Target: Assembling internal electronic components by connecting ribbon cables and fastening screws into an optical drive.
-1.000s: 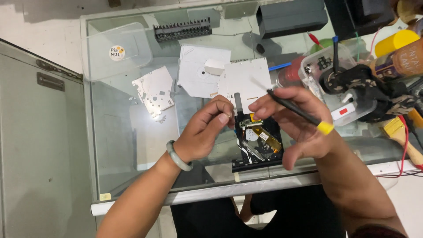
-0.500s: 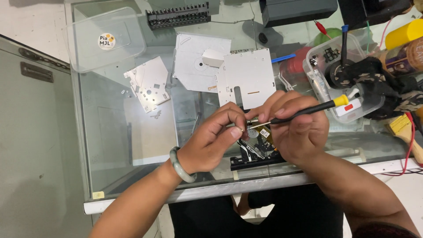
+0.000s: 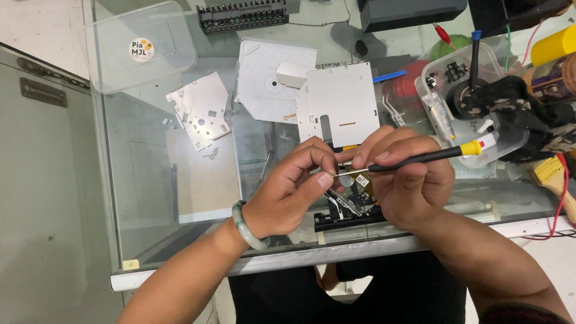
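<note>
A slim screwdriver — black shaft, yellow end cap — lies almost level, tip pointing left. Under it sits a small black drive mechanism with metal rails, at the near edge of the glass worktop.

screwdriver: blk, yel tip | bracelet: pale grn | plates: silver

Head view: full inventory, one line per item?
glass table: 1, clear, under everything
metal plates: 3, silver, table centre
black mechanism: 1, beneath the hands
screwdriver: 1, black with yellow end, right hand
plastic lid: 1, clear, top left
parts tub: 1, clear, right
bit rack: 1, black, top
bracelet: 1, green, left wrist
left hand: pinching at the screwdriver tip
right hand: gripping screwdriver
</note>
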